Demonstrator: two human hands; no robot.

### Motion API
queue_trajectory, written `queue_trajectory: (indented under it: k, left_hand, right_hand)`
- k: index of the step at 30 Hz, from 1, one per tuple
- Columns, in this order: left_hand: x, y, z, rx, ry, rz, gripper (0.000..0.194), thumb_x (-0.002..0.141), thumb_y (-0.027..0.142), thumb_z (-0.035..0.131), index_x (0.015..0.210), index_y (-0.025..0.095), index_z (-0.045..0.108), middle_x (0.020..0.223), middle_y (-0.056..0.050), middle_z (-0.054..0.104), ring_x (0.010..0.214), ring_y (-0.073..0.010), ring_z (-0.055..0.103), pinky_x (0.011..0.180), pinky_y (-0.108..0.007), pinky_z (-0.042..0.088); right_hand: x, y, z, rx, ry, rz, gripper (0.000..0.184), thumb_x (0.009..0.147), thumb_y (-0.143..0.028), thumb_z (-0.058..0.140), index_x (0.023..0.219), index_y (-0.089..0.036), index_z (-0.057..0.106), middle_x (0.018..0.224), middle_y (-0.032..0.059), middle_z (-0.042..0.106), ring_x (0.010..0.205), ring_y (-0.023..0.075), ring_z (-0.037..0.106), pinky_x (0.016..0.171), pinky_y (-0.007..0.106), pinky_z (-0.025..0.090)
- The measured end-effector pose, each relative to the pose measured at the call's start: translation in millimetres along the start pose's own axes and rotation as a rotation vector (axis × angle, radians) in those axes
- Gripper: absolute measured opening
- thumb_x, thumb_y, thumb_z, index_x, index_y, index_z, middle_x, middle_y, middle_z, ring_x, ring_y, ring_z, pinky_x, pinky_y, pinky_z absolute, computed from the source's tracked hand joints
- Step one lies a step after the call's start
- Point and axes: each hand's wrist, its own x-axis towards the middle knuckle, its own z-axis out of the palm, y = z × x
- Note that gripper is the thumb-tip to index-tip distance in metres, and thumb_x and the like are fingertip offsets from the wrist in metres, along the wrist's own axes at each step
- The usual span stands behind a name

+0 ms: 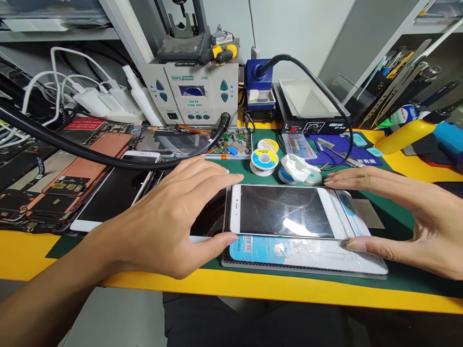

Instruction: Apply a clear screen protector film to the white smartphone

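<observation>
Packed repair setup, yellow counter [25, 255] with a green work mat [398, 226] on top. Far left there's a heap of stripped phone parts [87, 166] with copper-coloured backs, plus a second white phone [108, 202] lying face up, and the black hose [108, 156] of a Quick hot-air station [190, 91] sweeps across above them. Next along, the left hand [162, 221] arches over the left end of a white phone [285, 210], fingertips near its top edge, thumb at its lower corner, nothing clenched. That phone lies flat on a clear-wrapped blue sleeve [304, 255], which sits on a dark perforated pad [304, 268] mid-mat. Behind it are a solder spool [265, 161] and a crumpled wipe [294, 166]. Right hand [408, 217] is spread wide around the phone's right end, thumb at the lower edge. Can't tell if either hand is really gripping or just framing it.

Risks imo: that slick wrap lets the phone skid, the left wrist could snag the hose and drag parts, and pressing on the glass could worsen any cracks (specks and streaks there, might be glare).
</observation>
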Motion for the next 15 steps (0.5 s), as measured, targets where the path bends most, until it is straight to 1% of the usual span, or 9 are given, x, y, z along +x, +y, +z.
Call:
queue_trajectory:
  k: [6, 12, 15]
  left_hand:
    - [-0.4, -0.3, 1.5, -0.028, -0.002, -0.006, 0.066, 0.087, 0.036, 0.071, 0.144, 0.010, 0.049, 0.140, -0.019, 0.061, 0.136, -0.0323, 0.051, 0.125, -0.053, 0.032]
    - [0.3, -1.5, 3.9, -0.031, 0.005, -0.023, 0.067, 0.087, 0.034, 0.072, 0.145, 0.010, 0.048, 0.138, -0.018, 0.062, 0.135, -0.0329, 0.052, 0.125, -0.053, 0.033]
    - [0.5, -0.3, 4.7, -0.043, 0.003, -0.032, 0.068, 0.087, 0.035, 0.072, 0.145, 0.010, 0.048, 0.140, -0.019, 0.061, 0.136, -0.0329, 0.052, 0.125, -0.052, 0.033]
  right_hand:
    - [-1.0, -6.0, -1.8, 0.012, -0.028, 0.049, 0.069, 0.075, -0.065, 0.078, 0.137, -0.045, 0.056, 0.140, -0.0015, 0.066, 0.128, 0.0373, 0.064, 0.105, 0.054, 0.059]
    - [-0.2, -6.3, -0.8, 0.009, -0.023, 0.030, 0.067, 0.076, -0.065, 0.077, 0.136, -0.044, 0.057, 0.140, -0.0008, 0.066, 0.127, 0.0365, 0.064, 0.105, 0.053, 0.059]
    - [-0.1, -6.2, -0.7, 0.011, -0.022, 0.029, 0.067, 0.076, -0.065, 0.077, 0.136, -0.044, 0.056, 0.141, -0.0012, 0.066, 0.127, 0.0363, 0.064, 0.108, 0.054, 0.057]
